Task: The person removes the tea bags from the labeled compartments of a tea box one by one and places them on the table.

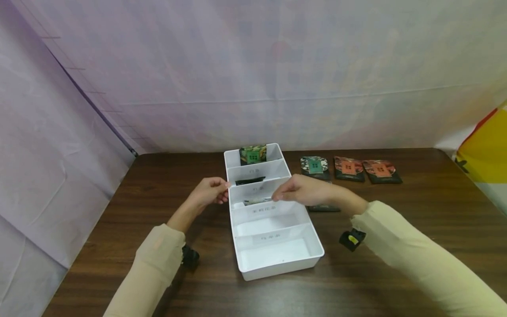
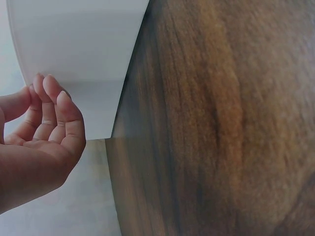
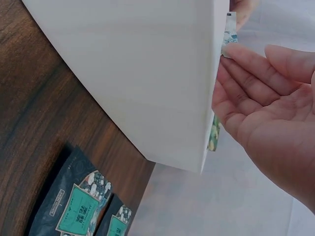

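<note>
Right hand (image 1: 303, 190): fingers nearly straight, thumb apart, tips touching a corner of the packet (image 1: 256, 202).
Left hand (image 1: 209, 191): thumb and forefinger pinch the left rim of the tray (image 1: 282, 267).
Packet: mid-frame, in the third compartment from the top, its upper edge showing.
Packet corner: best pressed lightly and level, I judge, lest the thin sachet buckle; the rim hold should keep the tray steady.
Tray: smooth white, apparently plastic, long, round-cornered.
Right of centre: flat, squarish green packet (image 1: 314, 166), two red packets (image 1: 348, 168).
Table (image 1: 190, 268): dark, wood-grained.
</note>
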### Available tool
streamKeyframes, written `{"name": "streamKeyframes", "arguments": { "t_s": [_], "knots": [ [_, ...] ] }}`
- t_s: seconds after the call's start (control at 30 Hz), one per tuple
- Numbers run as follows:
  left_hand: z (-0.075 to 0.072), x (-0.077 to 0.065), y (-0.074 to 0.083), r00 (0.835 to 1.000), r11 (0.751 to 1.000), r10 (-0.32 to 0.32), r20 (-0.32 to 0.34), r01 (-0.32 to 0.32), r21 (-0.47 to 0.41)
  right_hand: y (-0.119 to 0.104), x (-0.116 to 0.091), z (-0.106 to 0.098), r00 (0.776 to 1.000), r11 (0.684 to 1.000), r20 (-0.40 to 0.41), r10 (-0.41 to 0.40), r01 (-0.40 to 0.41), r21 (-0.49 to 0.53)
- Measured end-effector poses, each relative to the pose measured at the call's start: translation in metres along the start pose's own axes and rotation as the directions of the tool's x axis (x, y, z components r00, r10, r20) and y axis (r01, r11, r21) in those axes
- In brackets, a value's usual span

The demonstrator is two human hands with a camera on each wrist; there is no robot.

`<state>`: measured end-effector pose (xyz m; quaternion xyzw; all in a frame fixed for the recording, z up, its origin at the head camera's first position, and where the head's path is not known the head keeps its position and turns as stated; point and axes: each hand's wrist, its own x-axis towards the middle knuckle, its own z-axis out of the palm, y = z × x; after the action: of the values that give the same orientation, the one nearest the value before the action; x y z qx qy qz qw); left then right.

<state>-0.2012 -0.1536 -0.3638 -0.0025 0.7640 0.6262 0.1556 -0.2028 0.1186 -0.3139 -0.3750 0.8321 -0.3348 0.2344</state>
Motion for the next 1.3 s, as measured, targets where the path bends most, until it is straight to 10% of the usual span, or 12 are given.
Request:
{"name": "streamKeyframes", "arguments": {
  "t_s": [1.3],
  "knots": [
    [0.001, -0.001, 0.0, 1.0, 1.0, -0.02, -0.014, 0.02, 0.009, -0.029, -0.027, -0.045, 0.981, 0.998, -0.191, 0.024, -0.036, -0.059]
  ]
}}
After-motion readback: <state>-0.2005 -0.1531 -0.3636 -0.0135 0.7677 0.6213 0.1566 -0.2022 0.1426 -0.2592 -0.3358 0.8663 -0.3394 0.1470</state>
